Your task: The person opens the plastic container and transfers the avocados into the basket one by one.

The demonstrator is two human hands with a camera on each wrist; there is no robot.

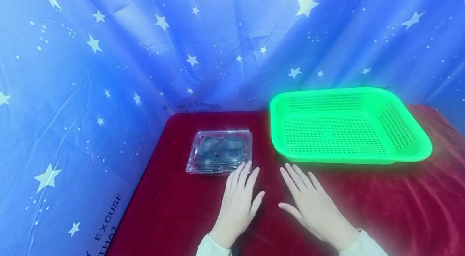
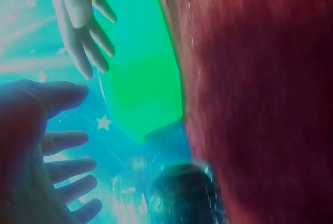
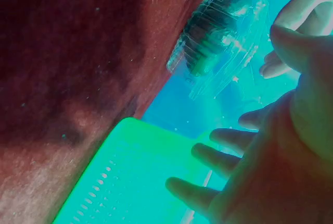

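Observation:
In the head view a clear plastic clamshell box (image 1: pixel 219 152) lies on the table with several dark rounded items inside; their kind is blurred by the lid. My left hand (image 1: pixel 239 201) is stretched out with straight fingers, its fingertips overlapping the box's near right corner. My right hand (image 1: pixel 308 201), palm down with fingers spread, is nearest to the front edge of a bright green perforated plastic basket (image 1: pixel 330 159). Neither hand holds anything. The left wrist view shows the box (image 2: pixel 182 195) ahead of the left hand's fingers, and the right wrist view shows the basket (image 3: pixel 130 146) beyond the right fingers.
A dark red velvety cloth (image 1: pixel 174 215) covers the table. Blue star-printed fabric (image 1: pixel 225 38) hangs behind it and along the left side. The basket stands at the back right, a short gap from the box.

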